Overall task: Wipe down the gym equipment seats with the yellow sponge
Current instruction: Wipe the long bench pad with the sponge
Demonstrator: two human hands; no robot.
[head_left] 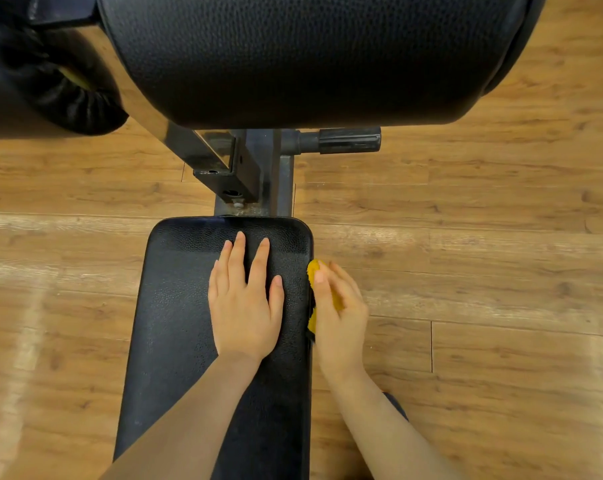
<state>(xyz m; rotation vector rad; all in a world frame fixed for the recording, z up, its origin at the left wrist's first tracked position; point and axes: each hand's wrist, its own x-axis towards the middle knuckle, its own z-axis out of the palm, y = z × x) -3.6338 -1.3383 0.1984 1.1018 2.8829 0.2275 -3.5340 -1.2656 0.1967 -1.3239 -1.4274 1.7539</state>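
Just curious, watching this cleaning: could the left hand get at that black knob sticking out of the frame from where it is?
Probably yes. The left hand lies flat on the seat, holding nothing, and the knob juts out ahead with only open frame between, though the big pad hangs just above it.

This is a gym or fitness room. A narrow black padded vinyl seat [175, 306] sits on a dark steel frame [255, 168] with a ribbed black adjustment knob [350, 140]. Above it hangs a large black textured leather pad [310, 57], with a black cylindrical roller pad [61, 88] at left. The wood-plank laminate floor [483, 237] spreads beneath everything.
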